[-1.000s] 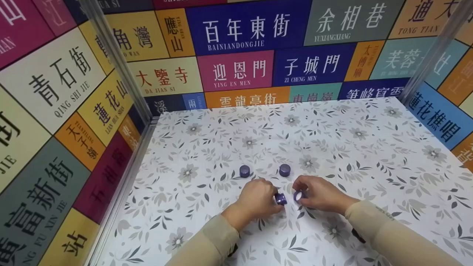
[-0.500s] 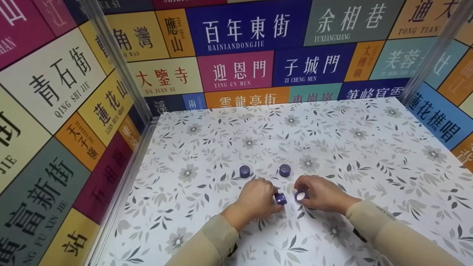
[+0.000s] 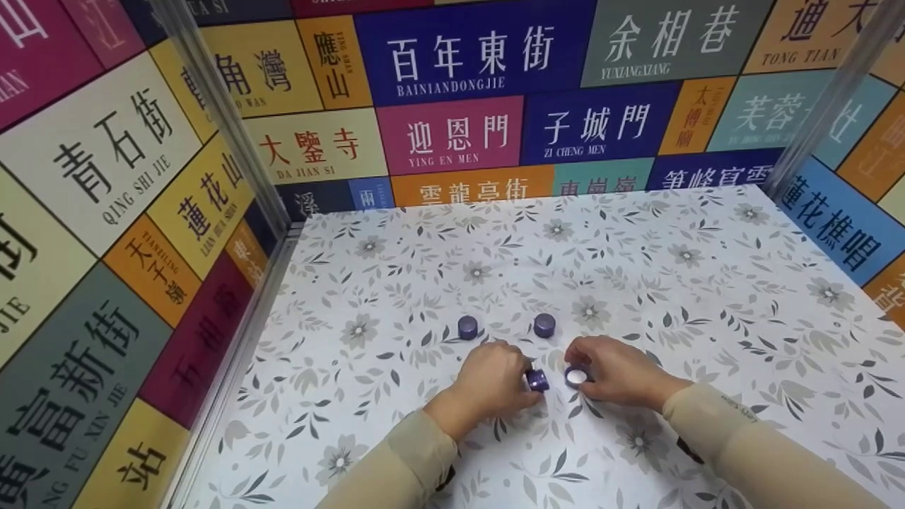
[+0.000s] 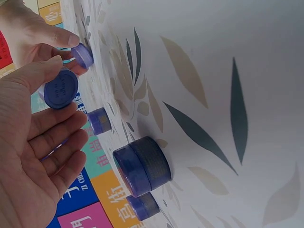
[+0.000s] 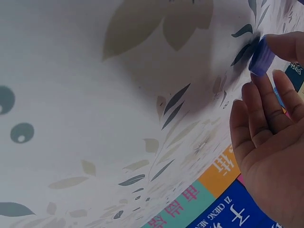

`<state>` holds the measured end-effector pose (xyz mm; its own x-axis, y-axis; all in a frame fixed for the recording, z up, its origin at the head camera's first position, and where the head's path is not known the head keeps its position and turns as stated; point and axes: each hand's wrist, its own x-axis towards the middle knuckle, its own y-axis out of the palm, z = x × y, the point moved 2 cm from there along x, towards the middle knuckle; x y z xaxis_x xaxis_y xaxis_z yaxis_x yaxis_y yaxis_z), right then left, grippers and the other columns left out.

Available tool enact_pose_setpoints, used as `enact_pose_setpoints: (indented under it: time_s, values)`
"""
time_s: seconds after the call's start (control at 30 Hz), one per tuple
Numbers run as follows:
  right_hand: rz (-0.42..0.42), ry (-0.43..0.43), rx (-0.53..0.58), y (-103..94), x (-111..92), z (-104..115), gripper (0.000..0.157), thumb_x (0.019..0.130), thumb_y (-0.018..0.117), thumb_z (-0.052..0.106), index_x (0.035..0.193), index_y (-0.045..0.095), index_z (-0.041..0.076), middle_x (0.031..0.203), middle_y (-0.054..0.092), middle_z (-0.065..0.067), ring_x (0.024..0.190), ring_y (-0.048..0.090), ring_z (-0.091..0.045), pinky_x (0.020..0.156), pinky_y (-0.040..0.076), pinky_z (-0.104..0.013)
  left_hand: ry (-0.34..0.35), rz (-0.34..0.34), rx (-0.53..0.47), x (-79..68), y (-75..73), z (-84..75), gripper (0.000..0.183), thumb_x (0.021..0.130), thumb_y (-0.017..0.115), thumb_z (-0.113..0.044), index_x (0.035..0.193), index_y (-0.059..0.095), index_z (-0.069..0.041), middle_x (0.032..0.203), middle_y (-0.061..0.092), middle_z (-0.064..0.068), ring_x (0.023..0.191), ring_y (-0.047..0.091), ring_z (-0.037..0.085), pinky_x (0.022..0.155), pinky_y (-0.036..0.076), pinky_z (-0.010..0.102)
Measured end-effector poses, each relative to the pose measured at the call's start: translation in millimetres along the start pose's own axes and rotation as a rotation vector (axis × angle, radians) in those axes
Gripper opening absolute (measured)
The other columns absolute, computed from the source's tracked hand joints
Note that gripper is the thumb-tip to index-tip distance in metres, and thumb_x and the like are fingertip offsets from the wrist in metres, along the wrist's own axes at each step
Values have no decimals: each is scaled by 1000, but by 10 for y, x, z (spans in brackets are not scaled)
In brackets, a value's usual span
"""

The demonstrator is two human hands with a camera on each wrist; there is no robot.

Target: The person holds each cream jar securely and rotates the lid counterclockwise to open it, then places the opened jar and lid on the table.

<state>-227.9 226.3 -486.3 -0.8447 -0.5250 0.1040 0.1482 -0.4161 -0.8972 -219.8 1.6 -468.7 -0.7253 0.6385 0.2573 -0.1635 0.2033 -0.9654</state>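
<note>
My left hand [image 3: 491,378] pinches a small purple jar [image 3: 537,380] tipped on its side, its glossy neck uncovered and facing right. In the left wrist view the underside of that jar [image 4: 61,89] shows small print, with the thumb and index finger at its edges. Just to the right, my right hand [image 3: 614,371] pinches a purple jar lid [image 3: 577,376] with its white inside turned toward the head camera. The lid [image 5: 262,56] is held between thumb and fingertips close over the table. A gap separates the jar from the lid.
Two closed purple jars, a left one [image 3: 468,327] and a right one [image 3: 544,325], stand beyond the hands on the floral-patterned table [image 3: 424,268]. Another closed jar [image 4: 142,166] shows nearer in the left wrist view. Sign-printed panels [image 3: 452,134] border the table.
The right hand has shifted slightly right and turned the lid, so more of its white inside shows. The left hand and its jar stay put.
</note>
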Motion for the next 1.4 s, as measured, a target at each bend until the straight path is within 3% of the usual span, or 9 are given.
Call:
enact_pose_setpoints:
  time_s: [0.17, 0.63, 1.07, 1.4]
  values:
    - [-4, -7, -22, 14, -5, -21, 35, 70, 81, 14, 101, 65, 15, 96, 66, 3, 90, 63, -18, 81, 51, -42, -2, -14, 4, -1, 16, -12, 41, 71, 79, -54, 61, 58, -20, 60, 50, -8, 57, 49, 16, 57, 43, 32]
    - [2, -15, -52, 19, -17, -28, 37, 71, 83, 15, 105, 68, 14, 97, 67, 3, 92, 63, -20, 82, 51, -43, -23, 38, 2, 4, 38, -32, 41, 72, 79, -58, 65, 63, -20, 63, 51, -7, 60, 48, 15, 58, 43, 31]
    - [-1, -57, -83, 29, -10, -40, 32, 71, 82, 16, 101, 70, 14, 95, 65, 5, 88, 61, -17, 77, 51, -40, -1, 65, 74, 5, 87, -57, 38, 78, 74, -61, 80, 73, -23, 68, 58, -8, 67, 52, 15, 63, 43, 31]
    - [-1, -86, -95, 26, 5, -32, 30, 71, 82, 16, 99, 70, 14, 94, 65, 5, 88, 61, -17, 77, 51, -40, -7, 94, 132, 9, 195, -92, 38, 82, 72, -58, 95, 76, -22, 89, 65, -5, 86, 58, 18, 76, 45, 34]
